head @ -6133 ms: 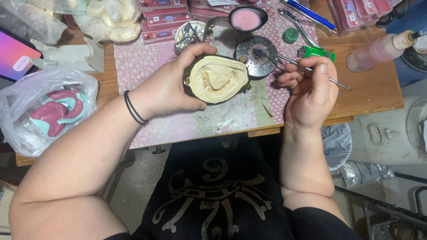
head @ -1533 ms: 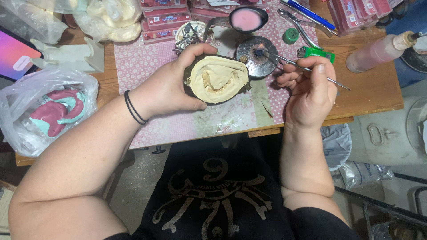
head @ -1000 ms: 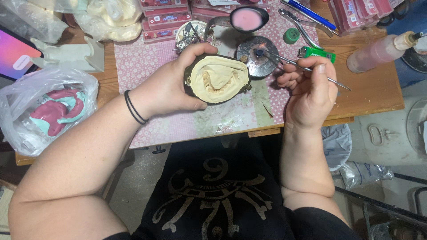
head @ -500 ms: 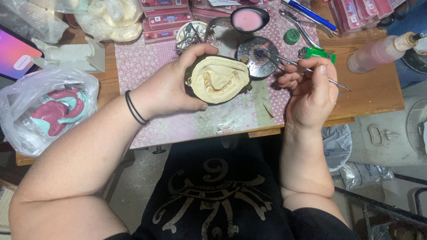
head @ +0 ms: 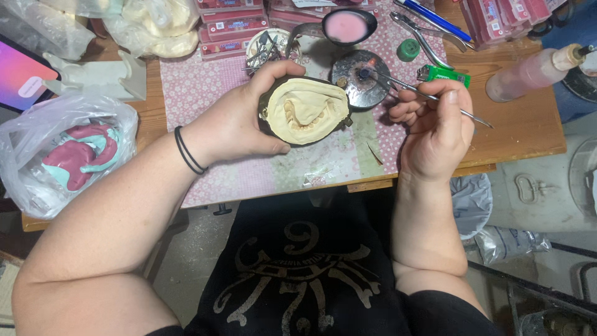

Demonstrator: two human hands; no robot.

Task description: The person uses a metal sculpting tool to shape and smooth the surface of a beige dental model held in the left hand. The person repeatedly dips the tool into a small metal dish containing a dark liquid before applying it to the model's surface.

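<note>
While left hand [head: 233, 124] cups cream dental mould [head: 306, 111], teeth imprints seemingly visible

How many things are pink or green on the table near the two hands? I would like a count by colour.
Pink: 2, the bowl of pink paste and the bottle of pink liquid
Green: 2, the lighter and the small round cap
Total: 4

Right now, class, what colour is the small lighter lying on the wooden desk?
Green lighter, clearest in the head view.
</note>
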